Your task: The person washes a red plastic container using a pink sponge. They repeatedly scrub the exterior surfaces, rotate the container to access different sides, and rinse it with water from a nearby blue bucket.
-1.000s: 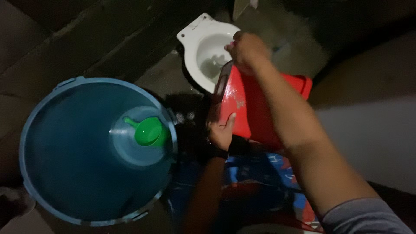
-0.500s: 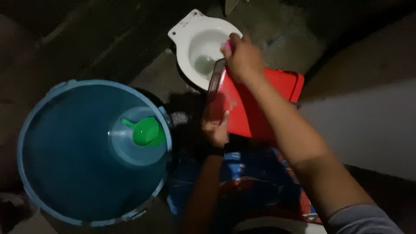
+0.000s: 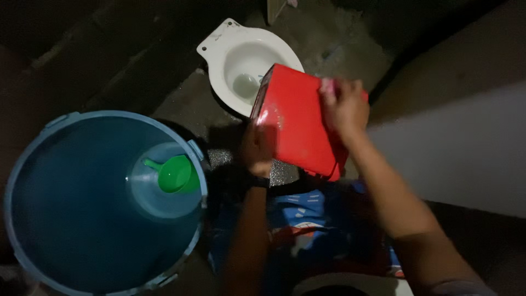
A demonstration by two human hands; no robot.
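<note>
Since a second ago the right hand (image 3: 344, 107) has slid from the red bin's (image 3: 296, 123) far rim to its upper right side, fingers curled on something small and pink (image 3: 327, 85) pressed against the wall. Left hand (image 3: 257, 151) clasps the lower edge, tilting the bin over the toilet (image 3: 219, 55), beside the blue tub (image 3: 33, 181).

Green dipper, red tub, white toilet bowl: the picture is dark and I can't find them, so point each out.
green dipper (image 3: 175, 174), head view, inside of its cup
red tub (image 3: 298, 123), head view, flat outer side
white toilet bowl (image 3: 230, 46), head view, upper rim
</note>
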